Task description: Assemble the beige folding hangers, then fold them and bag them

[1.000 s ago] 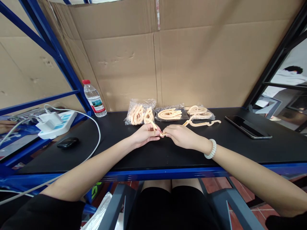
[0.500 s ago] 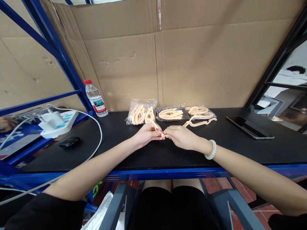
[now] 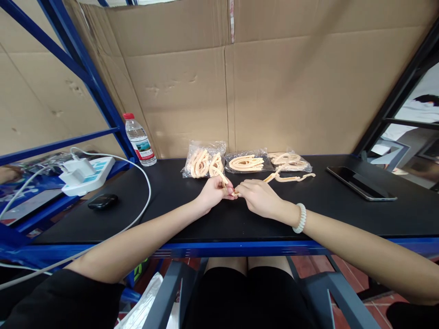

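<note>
My left hand [image 3: 214,193] and my right hand [image 3: 258,195] meet fingertip to fingertip over the black tabletop [image 3: 192,210]. Both pinch slim peach plastic pieces [image 3: 229,187]; one piece sticks up from the left hand, another runs out behind the right hand toward the back. Where the two pieces meet is hidden by my fingers. Behind my hands lie three clear bags of the same peach parts: a left bag [image 3: 205,161], a middle bag [image 3: 246,162] and a right bag [image 3: 286,159]. A loose curved peach piece [image 3: 295,177] lies beside the right bag.
A water bottle [image 3: 139,140] stands at the back left. A white power strip with charger [image 3: 85,171] and its cable [image 3: 144,201] lie left, near a black case [image 3: 103,201]. A phone [image 3: 361,183] lies at the right. Cardboard walls the back; blue shelf posts stand left.
The view has shifted slightly. My hands stay together over the same spot, with only small finger movements on the peach pieces.
</note>
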{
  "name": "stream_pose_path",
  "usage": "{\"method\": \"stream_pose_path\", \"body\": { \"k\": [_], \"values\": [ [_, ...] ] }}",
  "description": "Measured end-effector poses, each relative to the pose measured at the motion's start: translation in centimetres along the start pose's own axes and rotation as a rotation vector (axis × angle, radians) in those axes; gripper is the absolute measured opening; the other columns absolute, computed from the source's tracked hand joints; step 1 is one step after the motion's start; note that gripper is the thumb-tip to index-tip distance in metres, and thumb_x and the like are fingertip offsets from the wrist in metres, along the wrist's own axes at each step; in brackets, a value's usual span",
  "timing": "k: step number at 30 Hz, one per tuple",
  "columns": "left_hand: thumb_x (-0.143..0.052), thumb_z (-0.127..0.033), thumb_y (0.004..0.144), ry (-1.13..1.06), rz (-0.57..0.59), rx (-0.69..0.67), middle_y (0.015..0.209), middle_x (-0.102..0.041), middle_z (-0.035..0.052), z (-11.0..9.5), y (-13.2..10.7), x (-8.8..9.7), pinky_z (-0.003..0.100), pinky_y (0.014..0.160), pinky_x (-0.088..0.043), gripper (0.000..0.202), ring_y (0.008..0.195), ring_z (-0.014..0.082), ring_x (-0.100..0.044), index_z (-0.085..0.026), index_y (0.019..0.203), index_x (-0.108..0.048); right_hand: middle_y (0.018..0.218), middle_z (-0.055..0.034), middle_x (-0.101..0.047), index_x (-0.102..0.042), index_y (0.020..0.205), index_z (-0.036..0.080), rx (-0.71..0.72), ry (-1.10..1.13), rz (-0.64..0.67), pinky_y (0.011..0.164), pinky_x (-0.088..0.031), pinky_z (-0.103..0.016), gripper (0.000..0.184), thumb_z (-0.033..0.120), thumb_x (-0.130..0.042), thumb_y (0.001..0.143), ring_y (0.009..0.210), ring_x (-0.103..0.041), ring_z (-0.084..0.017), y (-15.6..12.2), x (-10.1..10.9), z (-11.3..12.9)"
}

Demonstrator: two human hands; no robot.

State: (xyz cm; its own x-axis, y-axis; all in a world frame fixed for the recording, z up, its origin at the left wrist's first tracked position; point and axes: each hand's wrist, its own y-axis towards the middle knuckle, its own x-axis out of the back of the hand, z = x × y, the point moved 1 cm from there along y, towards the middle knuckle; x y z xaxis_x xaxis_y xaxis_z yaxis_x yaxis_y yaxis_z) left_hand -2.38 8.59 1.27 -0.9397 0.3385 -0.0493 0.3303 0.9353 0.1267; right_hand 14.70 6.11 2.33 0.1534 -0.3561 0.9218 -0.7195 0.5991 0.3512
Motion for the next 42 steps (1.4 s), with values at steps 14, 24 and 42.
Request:
{"method": "stream_pose_path", "body": {
  "k": [14,24,42],
  "values": [
    [-0.064,-0.001,0.064,0.098,-0.155,-0.181,0.057,-0.06,-0.0044,0.3,0.2,-1.0,0.024,0.053,-0.052,0.018,0.05,0.0107,-0.061,-0.016,0.062,-0.054,0.089,-0.0082,-0.069,-0.062,0.087,0.015,-0.19,0.107,-0.009,0.067,-0.036,-0.029,0.021,0.008,-0.044,0.092,0.079,-0.062,-0.019,0.2,0.1,0.5],
    [-0.068,-0.005,0.061,0.19,-0.195,-0.188,0.063,-0.067,0.0003,-0.1,-0.2,-0.9,0.028,0.062,-0.055,0.011,0.062,0.0159,-0.066,-0.016,0.058,-0.066,0.089,-0.0083,-0.073,-0.063,0.087,0.018,-0.362,0.137,0.054,0.058,-0.031,-0.029,0.018,0.017,-0.047,0.095,0.077,-0.066,-0.021,0.4,0.7,1.1],
    [-0.081,-0.018,0.062,0.169,-0.032,-0.121,0.079,-0.067,0.0001,-1.3,0.0,0.1,0.032,0.077,-0.054,0.029,0.076,0.0156,-0.068,-0.014,0.083,-0.062,0.077,-0.0008,-0.072,-0.059,0.101,0.02,-0.401,0.488,-0.106,0.067,-0.043,-0.026,0.012,0.015,-0.051,0.093,0.071,-0.067,-0.017,0.6,0.4,0.1]
  ]
}}
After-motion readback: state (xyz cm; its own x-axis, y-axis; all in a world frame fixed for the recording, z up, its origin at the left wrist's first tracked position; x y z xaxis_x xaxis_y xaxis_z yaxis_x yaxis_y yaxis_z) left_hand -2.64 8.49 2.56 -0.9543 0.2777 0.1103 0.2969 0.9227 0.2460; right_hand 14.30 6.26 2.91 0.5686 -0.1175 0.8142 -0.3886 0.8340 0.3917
